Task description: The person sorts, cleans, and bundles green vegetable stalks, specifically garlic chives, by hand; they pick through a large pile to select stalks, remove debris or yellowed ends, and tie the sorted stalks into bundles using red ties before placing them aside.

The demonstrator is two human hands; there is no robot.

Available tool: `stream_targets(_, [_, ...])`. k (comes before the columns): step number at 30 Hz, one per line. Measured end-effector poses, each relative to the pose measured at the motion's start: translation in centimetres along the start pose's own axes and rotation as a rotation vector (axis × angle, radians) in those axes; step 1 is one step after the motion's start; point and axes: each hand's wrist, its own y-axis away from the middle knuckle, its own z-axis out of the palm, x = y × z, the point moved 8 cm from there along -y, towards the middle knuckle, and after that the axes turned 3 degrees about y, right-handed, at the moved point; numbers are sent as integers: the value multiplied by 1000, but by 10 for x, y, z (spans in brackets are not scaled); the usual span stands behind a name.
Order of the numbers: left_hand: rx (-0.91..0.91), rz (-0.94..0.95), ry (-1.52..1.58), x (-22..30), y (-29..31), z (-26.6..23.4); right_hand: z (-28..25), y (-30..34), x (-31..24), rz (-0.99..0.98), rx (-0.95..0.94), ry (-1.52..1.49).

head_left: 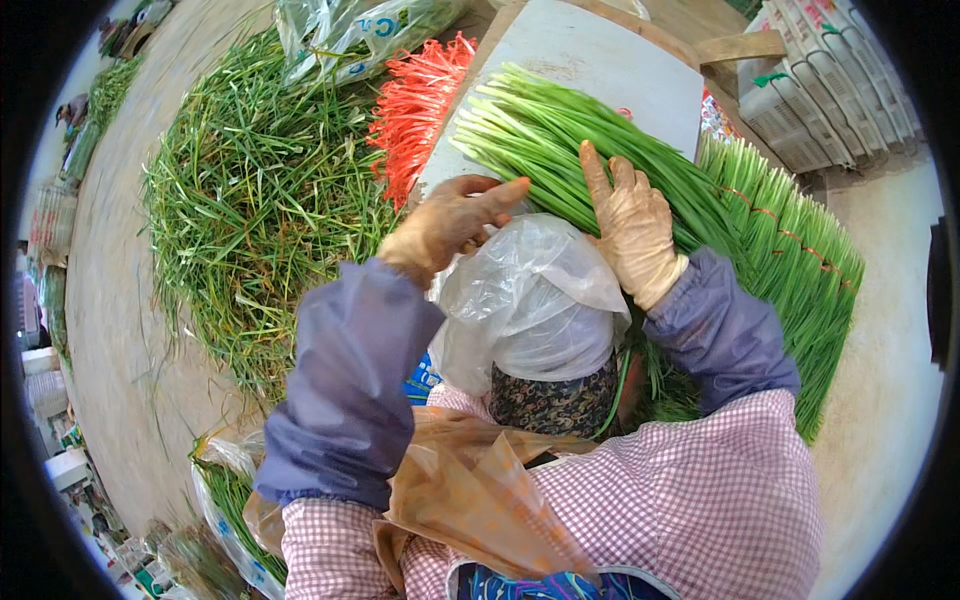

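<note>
A loose bundle of long green chives (580, 150) lies across a white board (630, 50), pale ends toward the far left. My right hand (632, 225), in a worn tan glove, rests flat on the stalks with its fingers stretched out. At the near left edge of the bundle is my left hand (455, 222), also gloved, its forefinger extended and the other fingers partly bent; nothing shows in it. Below and between the hands sits a rounded shape under a clear plastic bag (535, 290). Beyond my left hand lies a bunch of red ties (420, 110).
A big heap of loose green leaves (270, 210) spreads over the floor on the left. To the right stand chive bundles bound with red ties (790, 250). White plastic crates (820, 90) are stacked at the far right. A clear bag (365, 30) lies beyond the heap.
</note>
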Motion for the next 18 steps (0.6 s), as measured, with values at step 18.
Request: stream_targets(18, [407, 335, -439, 1, -20, -66, 22, -15, 7, 57, -25, -111])
